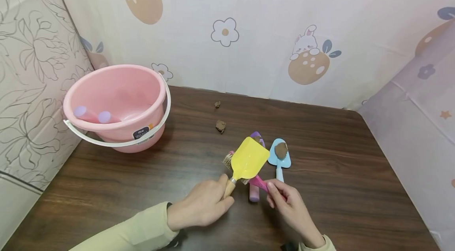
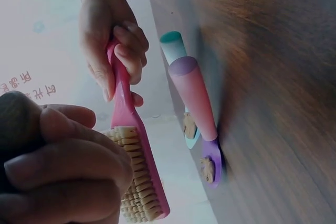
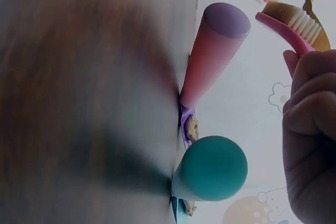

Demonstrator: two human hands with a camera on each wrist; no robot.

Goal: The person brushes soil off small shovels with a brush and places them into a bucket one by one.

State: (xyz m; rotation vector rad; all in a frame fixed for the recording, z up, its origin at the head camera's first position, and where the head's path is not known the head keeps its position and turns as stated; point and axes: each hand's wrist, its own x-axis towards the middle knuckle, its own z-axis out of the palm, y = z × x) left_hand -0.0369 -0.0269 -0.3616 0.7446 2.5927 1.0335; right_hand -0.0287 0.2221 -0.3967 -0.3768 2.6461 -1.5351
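Note:
My left hand (image 1: 204, 203) grips the wooden handle of a yellow toy shovel (image 1: 250, 158), its blade raised over the table. In my right hand (image 1: 289, 203) is the pink handle of a scrub brush (image 1: 258, 183). The brush passes beneath the yellow blade, and the right wrist view shows its pale bristles (image 3: 294, 19) close against the blade. Below both lies a purple shovel with a pink handle (image 1: 254, 193), partly hidden, a brown clump (image 2: 207, 169) on its blade. Beside it, a light blue shovel (image 1: 279, 172) carries another brown clump (image 1: 281, 150).
At the left stands a pink bucket (image 1: 117, 125) with a white handle; two lilac handle ends (image 1: 104, 117) show inside. Two loose brown crumbs (image 1: 220, 125) lie on the dark wooden table (image 1: 337, 187). Printed cloth (image 1: 263, 61) hangs behind the table and along both sides.

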